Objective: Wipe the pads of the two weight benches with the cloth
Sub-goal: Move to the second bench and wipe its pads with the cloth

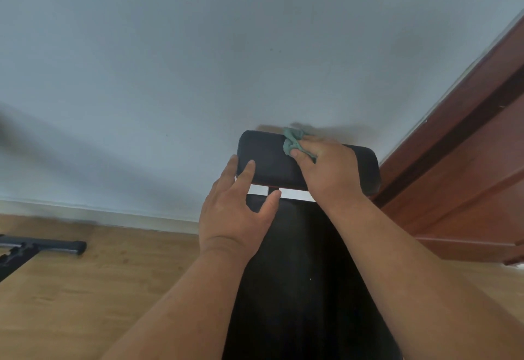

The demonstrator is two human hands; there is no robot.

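Green cloth (295, 143) under right hand (330, 169) on head pad (269, 161).

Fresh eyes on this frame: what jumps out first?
The two bare hands at centre: the right hand presses a bunched green cloth onto the small black head pad, which sits close against the pale wall. The left hand rests open at that pad's left end, above the long black back pad. A reddish wooden door frame slants down the right edge, and a dark metal bar lies on the wood floor at far left.
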